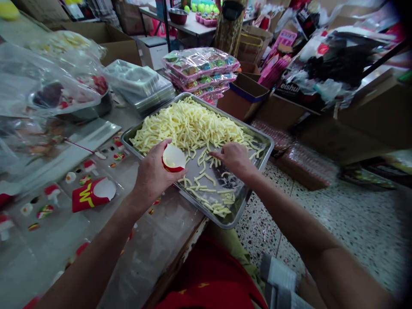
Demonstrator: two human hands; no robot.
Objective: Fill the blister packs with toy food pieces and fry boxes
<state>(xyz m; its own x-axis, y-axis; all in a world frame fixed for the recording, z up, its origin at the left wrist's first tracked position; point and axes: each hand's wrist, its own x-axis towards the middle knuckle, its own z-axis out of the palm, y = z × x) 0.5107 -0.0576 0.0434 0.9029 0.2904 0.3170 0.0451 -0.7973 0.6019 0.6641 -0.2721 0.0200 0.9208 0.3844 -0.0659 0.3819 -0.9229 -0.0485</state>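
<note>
In my left hand [151, 167] is a small red-and-white French fry carton [174, 158], its opening tilted up toward me; a little pale yellow shows inside. My right hand [234, 159] is low over the metal tray [222, 221], fingers curled, close to loose fry-shaped sticks [206, 177]. Whatever its fingertips hold is hidden. A large heap of pale yellow fry-shaped sticks [189, 122] fills the far side of the tray. Left of my left hand, another red fry carton [93, 194] with a yellow mark lies on the plastic-covered table.
Small food-shaped pieces [45, 211] lie across the table [128, 266]. Clear plastic trays [135, 81] and stacked pink packs [201, 68] stand behind the metal tray. A person [229, 25] stands beyond. Cardboard boxes [246, 92] line the right, above a speckled floor [315, 214].
</note>
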